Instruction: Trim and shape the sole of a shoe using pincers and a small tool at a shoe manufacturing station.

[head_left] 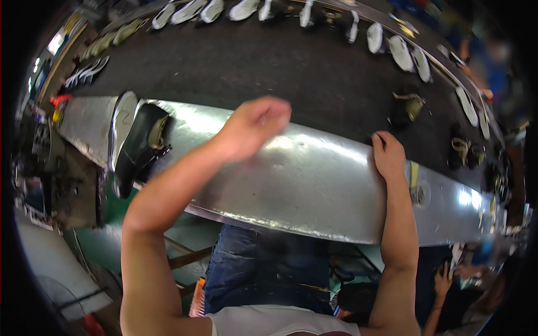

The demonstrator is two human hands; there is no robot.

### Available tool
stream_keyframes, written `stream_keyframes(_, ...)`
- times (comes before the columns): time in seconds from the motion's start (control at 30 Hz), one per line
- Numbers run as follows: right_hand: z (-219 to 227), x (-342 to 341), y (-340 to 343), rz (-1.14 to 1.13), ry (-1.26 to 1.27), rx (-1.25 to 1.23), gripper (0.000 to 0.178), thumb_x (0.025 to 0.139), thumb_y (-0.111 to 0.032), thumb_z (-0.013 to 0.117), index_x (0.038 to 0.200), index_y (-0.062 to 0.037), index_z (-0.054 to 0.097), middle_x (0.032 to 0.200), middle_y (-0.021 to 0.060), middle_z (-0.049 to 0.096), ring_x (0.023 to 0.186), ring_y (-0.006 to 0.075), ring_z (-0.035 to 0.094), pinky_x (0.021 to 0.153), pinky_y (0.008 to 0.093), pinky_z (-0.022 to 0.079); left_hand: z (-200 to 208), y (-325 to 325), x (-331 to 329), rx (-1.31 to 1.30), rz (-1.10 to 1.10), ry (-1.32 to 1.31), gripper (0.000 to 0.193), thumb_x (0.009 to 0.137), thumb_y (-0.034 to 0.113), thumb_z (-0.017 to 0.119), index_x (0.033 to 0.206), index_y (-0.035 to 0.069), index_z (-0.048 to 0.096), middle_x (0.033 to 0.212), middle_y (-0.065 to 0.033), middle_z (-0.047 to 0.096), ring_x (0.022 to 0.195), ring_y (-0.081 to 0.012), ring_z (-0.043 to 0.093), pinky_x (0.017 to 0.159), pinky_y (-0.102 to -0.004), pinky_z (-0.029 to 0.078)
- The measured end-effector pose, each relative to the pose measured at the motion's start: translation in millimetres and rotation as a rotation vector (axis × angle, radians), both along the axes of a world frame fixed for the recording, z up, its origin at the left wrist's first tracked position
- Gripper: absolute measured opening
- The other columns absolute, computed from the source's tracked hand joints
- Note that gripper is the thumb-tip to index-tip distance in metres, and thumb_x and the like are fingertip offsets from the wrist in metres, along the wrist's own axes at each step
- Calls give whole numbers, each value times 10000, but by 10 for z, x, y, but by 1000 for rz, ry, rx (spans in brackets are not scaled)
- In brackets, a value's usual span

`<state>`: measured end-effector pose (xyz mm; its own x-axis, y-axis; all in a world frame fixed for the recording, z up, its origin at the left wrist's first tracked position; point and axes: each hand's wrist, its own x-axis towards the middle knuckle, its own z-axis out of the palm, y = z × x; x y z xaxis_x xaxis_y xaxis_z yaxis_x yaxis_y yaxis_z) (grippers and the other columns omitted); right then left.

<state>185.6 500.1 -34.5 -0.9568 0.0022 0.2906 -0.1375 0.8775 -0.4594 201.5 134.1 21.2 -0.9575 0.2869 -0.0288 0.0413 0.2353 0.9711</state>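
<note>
My left hand is raised over the far edge of the shiny metal bench. Its fingers are curled in, slightly blurred, and I see nothing held in them. At that edge, further right, my right hand rests with thumb and forefinger a little apart, holding nothing visible. A black shoe with an olive lining lies on the bench left of my left forearm. Against it stands a pale sole. Beyond my right hand, a black shoe upper with olive lining sits on the dark conveyor belt.
White soles and shoes line the far side of the belt, with more soles to the right. Olive shoe pieces are at far left. Dark shoes stand on the right. A co-worker's hand shows at lower right.
</note>
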Motion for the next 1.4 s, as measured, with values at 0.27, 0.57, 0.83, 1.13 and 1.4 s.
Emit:
stream_keyframes(0.27, -24, 18, -42, -4, -68, 4, 261, 969, -244, 570, 1028, -22, 694, 1003, 192, 702, 950, 376, 669, 841, 414, 513, -740, 37, -2281, -323, 669, 152, 610, 917, 430, 646, 1358, 18, 556, 1470, -253, 439, 1368, -343, 447, 1115, -408, 387)
stream_keyframes(0.57, 40, 18, -112, -20, -84, -15, 167, 947, -134, 595, 1006, -11, 692, 1017, 172, 704, 958, 357, 664, 858, 412, 517, -898, 39, -3738, -627, 728, 292, 835, 779, 810, 559, 1431, 289, 555, 1644, -259, 13, 1514, -469, 6, 1205, -506, 219)
stream_keyframes(0.83, 77, -47, -133, -21, -85, -15, 131, 912, -84, 621, 990, 2, 681, 1014, 162, 708, 951, 342, 663, 847, 408, 519, -818, 1144, -3929, -817, 510, 219, 1119, 689, 882, 577, 1475, 91, 484, 1627, -278, 76, 1479, -440, 157, 1173, -517, 235)
stream_keyframes(1.13, 83, -31, -274, 19, -35, -30, 108, 897, -86, 637, 959, -8, 677, 994, 155, 706, 923, 349, 658, 825, 416, 519, -1017, 847, -4183, -790, 748, 349, 689, 915, 533, 623, 1280, -51, 602, 1582, -266, 211, 1430, -432, 298, 1123, -462, 386)
stream_keyframes(1.4, 19, 20, -242, -3, -61, -23, 217, 933, -214, 606, 988, -21, 688, 986, 165, 698, 936, 364, 650, 828, 426, 508, -463, -136, -2092, -866, 403, 389, 601, 917, 486, 646, 1176, -56, 651, 1463, -280, 431, 1259, -418, 530, 1077, -433, 432)
